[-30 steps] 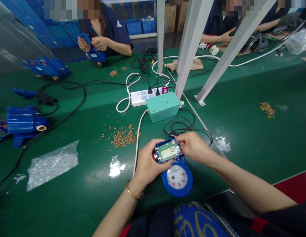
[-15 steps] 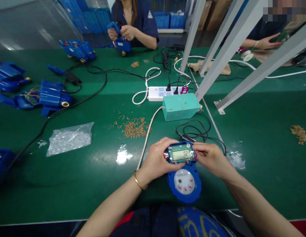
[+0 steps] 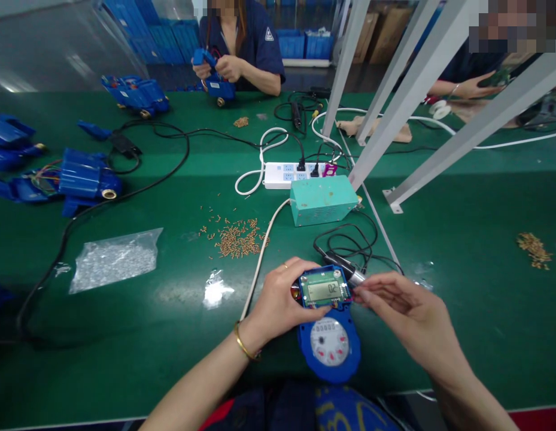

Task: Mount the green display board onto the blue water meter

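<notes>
Meter [image 3: 329, 335] — blue plastic, round-dialled

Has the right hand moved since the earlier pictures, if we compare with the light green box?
Yes. Against the light green box, the right hand has moved to the right and somewhat nearer to the person's body.

The blue meter [image 3: 331, 329] is held face up over the near part of the table [image 3: 170, 341], its round body towards the person and its boxy housing open on the far side, baring a green circuit board whose grey display [image 3: 327, 291] shows a 0 and a 2. The white dial [image 3: 329, 342] carries number wheels and red pointers. Just behind, a black tool [image 3: 343, 267] with a silvery end lies aslant.
</notes>
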The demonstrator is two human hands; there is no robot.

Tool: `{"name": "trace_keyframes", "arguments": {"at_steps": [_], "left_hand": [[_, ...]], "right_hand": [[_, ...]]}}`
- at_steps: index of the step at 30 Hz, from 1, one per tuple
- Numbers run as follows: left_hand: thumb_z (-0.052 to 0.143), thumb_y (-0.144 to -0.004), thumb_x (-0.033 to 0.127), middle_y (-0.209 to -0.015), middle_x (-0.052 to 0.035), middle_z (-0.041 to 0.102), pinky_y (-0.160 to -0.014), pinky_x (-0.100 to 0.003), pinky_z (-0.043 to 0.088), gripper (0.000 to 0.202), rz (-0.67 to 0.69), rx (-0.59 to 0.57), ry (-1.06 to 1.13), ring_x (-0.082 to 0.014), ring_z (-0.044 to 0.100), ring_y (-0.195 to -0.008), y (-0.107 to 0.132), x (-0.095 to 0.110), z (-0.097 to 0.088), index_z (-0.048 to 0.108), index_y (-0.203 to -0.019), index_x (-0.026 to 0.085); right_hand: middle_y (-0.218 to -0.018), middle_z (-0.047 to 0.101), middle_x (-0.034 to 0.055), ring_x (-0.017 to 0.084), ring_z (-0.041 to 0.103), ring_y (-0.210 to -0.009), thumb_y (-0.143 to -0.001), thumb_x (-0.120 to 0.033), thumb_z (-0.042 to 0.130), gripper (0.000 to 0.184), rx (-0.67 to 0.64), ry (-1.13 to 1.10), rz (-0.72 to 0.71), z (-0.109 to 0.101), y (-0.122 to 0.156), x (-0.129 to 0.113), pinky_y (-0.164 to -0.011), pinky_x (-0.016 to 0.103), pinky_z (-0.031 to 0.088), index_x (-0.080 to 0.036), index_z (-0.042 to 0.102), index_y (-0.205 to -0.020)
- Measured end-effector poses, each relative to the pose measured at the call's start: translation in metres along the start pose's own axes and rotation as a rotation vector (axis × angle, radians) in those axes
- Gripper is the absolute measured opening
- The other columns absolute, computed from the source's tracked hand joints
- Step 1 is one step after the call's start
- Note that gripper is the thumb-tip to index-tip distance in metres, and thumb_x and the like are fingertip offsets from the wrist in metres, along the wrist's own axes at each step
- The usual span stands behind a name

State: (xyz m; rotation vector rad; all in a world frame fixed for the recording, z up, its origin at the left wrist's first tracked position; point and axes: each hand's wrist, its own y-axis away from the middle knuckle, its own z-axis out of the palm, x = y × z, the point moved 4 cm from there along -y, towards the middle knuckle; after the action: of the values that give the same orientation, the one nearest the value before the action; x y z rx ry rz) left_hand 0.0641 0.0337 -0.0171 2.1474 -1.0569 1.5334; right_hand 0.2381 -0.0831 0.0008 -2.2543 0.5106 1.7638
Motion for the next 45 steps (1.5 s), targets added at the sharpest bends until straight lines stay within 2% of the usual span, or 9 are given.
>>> {"name": "trace_keyframes", "arguments": {"at_steps": [2,6,8,12,17,23,31,40,45], "left_hand": [[0.086,-0.065,0.026,-0.104,-0.0055,0.071,-0.083,-0.033,0.052,0.051,0.005,0.007,0.003,-0.02,0.066,-0.094,-0.001,0.001,0.0,0.066,-0.112,0.018],[0.085,-0.066,0.027,-0.103,-0.0054,0.072,-0.082,-0.033,0.053,0.051,0.014,0.02,-0.004,-0.0197,0.066,-0.094,-0.002,0.003,-0.001,0.065,-0.112,0.018],[0.085,-0.066,0.027,-0.103,-0.0054,0.072,-0.082,-0.033,0.053,0.051,0.012,0.021,-0.004,-0.0196,0.066,-0.094,-0.001,0.004,0.0,0.065,-0.111,0.018],[0.085,-0.066,0.027,-0.103,-0.0055,0.072,-0.083,-0.033,0.053,0.049,0.009,0.026,0.0,-0.02,0.067,-0.094,0.0,0.003,0.0,0.065,-0.11,0.018],[0.086,-0.066,0.028,-0.105,-0.006,0.071,-0.084,-0.035,0.053,0.05,-0.002,0.019,0.023,-0.021,0.066,-0.096,0.001,0.001,-0.001,0.065,-0.111,0.019],[0.088,-0.067,0.029,-0.109,-0.0058,0.069,-0.089,-0.036,0.052,0.053,-0.037,-0.018,0.063,-0.0213,0.064,-0.101,0.001,-0.002,0.0,0.065,-0.114,0.02],[0.091,-0.063,0.036,-0.128,-0.0084,0.064,-0.108,-0.043,0.046,0.069,-0.008,-0.103,0.147,-0.0251,0.059,-0.123,0.005,-0.002,0.0,0.061,-0.125,0.024],[0.086,-0.07,0.034,-0.132,-0.0078,0.063,-0.108,-0.047,0.048,0.074,0.036,-0.257,0.145,-0.0269,0.059,-0.125,0.003,-0.003,-0.009,0.054,-0.137,0.03],[0.083,-0.073,0.035,-0.13,-0.0089,0.064,-0.107,-0.043,0.049,0.067,0.036,-0.185,0.113,-0.0248,0.06,-0.123,0.007,-0.002,-0.004,0.056,-0.134,0.025]], "right_hand": [[-0.087,0.076,0.0011,0.015,0.074,-0.076,-0.089,-0.026,0.071,0.006,0.101,0.133,-0.12,0.002,0.009,-0.009,-0.072,0.02,0.062,-0.023,0.074,-0.094],[-0.099,0.076,0.0016,0.016,0.074,-0.085,-0.091,-0.019,0.069,0.013,0.272,0.456,-0.421,0.017,0.025,-0.026,-0.084,0.026,0.061,-0.024,0.075,-0.101],[-0.099,0.076,0.0022,0.016,0.073,-0.084,-0.093,-0.017,0.067,0.013,0.308,0.508,-0.467,0.026,0.028,-0.027,-0.083,0.026,0.061,-0.022,0.075,-0.101],[-0.099,0.075,0.004,0.018,0.071,-0.088,-0.094,-0.02,0.065,0.01,0.363,0.442,-0.392,0.035,0.029,-0.016,-0.082,0.031,0.059,-0.021,0.075,-0.096],[-0.128,0.066,0.0094,0.027,0.06,-0.118,-0.096,-0.026,0.06,0.017,0.358,0.327,-0.275,0.043,0.03,0.002,-0.102,0.047,0.048,-0.021,0.075,-0.102],[-0.137,0.061,0.0101,0.028,0.057,-0.126,-0.097,-0.024,0.057,0.022,0.322,0.304,-0.278,0.046,0.029,0.006,-0.106,0.05,0.047,-0.021,0.074,-0.111],[-0.129,0.067,0.0102,0.024,0.067,-0.114,-0.095,-0.015,0.06,0.029,0.336,0.36,-0.389,0.043,0.036,-0.001,-0.102,0.04,0.053,-0.018,0.071,-0.122],[-0.125,0.069,0.0092,0.022,0.069,-0.109,-0.096,-0.016,0.059,0.027,0.357,0.461,-0.406,0.041,0.036,-0.001,-0.103,0.031,0.052,-0.014,0.072,-0.12],[-0.124,0.07,0.0093,0.022,0.07,-0.109,-0.095,-0.014,0.06,0.026,0.348,0.445,-0.423,0.04,0.036,-0.001,-0.102,0.032,0.053,-0.015,0.072,-0.119]]}}
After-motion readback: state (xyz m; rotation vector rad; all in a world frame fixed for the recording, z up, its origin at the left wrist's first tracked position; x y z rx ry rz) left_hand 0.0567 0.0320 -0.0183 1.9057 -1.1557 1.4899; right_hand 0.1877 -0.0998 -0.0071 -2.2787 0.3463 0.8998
